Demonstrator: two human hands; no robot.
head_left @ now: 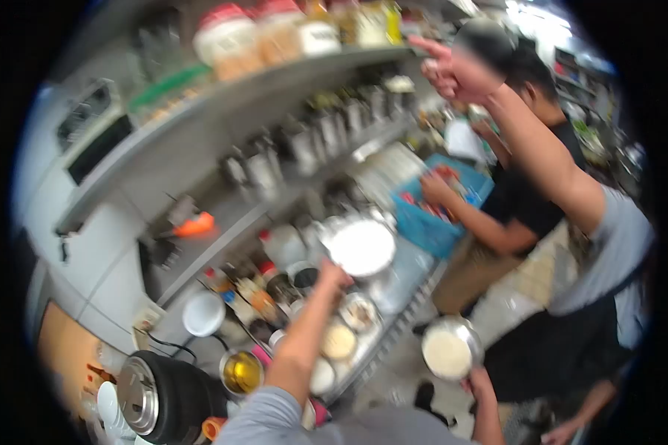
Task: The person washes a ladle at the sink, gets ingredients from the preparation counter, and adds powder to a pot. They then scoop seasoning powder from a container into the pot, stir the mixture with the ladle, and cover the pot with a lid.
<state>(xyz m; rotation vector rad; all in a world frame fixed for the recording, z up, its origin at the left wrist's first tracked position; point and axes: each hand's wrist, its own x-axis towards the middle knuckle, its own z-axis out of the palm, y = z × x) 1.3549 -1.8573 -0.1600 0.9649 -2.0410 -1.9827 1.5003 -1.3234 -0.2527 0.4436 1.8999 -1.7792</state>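
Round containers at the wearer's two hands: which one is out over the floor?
The metal bowl with cream-coloured contents, in the right hand. The other container, bright white inside, is at the left hand, over the counter.

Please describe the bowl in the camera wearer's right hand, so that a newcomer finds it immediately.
Find the blue basket on the counter, then look lower, past the counter's edge. There the right hand holds a metal bowl with cream-coloured contents. Unlike the containers on the counter, it is over the floor.
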